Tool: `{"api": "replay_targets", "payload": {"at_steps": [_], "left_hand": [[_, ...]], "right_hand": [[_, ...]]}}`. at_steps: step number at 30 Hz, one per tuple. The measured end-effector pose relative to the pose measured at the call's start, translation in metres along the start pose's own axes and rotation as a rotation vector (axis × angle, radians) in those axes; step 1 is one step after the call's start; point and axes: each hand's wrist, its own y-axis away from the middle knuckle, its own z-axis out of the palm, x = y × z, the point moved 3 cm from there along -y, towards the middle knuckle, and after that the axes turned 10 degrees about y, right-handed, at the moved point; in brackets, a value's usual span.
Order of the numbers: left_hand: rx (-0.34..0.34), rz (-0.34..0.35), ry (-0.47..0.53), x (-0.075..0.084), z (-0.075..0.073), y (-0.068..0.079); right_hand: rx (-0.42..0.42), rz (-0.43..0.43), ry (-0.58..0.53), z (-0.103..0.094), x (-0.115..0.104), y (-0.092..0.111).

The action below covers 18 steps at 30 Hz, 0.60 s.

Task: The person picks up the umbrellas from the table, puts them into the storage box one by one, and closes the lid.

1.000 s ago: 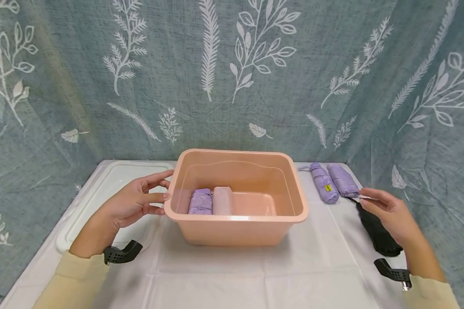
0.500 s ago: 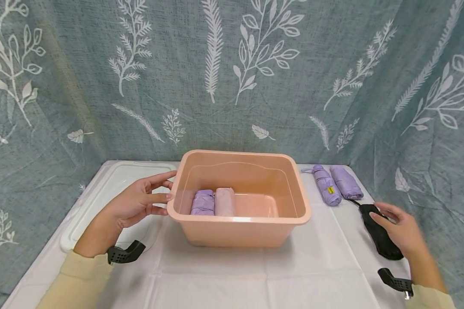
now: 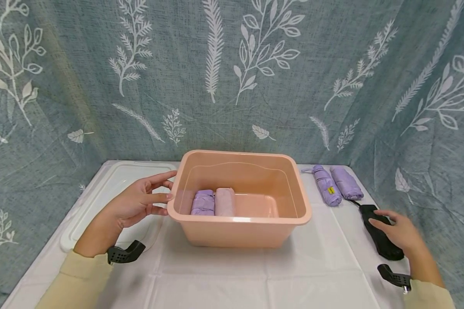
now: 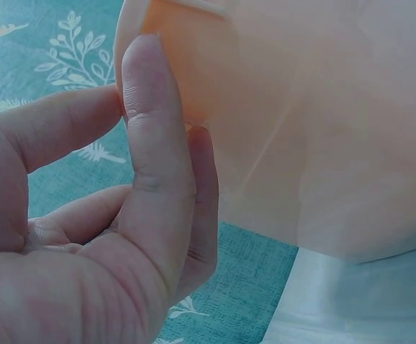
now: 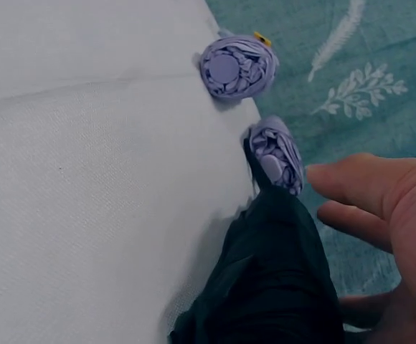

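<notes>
My left hand [image 3: 135,201] holds the left rim of a peach plastic tub [image 3: 239,234] with thumb and fingertips. In the left wrist view its fingers [image 4: 154,129] lie along the tub's outer wall. A lilac folded umbrella [image 3: 203,202] and a pale pink rolled bundle [image 3: 224,201] lie side by side inside the tub, at its left. At the right, my right hand [image 3: 400,231] is over a black folded umbrella [image 3: 380,236], thumb and forefinger spread across its upper part. The right wrist view shows the black umbrella [image 5: 272,272] with fingers loosely extended beside it.
Two lilac folded umbrellas [image 3: 327,186] [image 3: 346,182] lie at the back right of the white-covered table [image 3: 216,279]. A whitish lid [image 3: 112,184] lies flat at the left, partly under my left arm. Patterned green curtain [image 3: 232,107] hangs around the table's back and sides.
My right hand has moved down and toward me, from the near end of a lilac umbrella to over the black one. The left hand has stayed at the tub's rim.
</notes>
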Motion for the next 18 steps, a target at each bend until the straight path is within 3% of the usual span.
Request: {"api": "replay_targets", "payload": {"at_steps": [11,18], "left_hand": [[0.000,-0.003,0.012,-0.001,0.001,-0.001],[0.009,0.000,0.001,-0.001,0.000,0.000]], "right_hand": [[-0.167,0.058,-0.173,-0.003,0.011,-0.009],[-0.219,0.067,-0.245,-0.007,0.016,-0.011]]}}
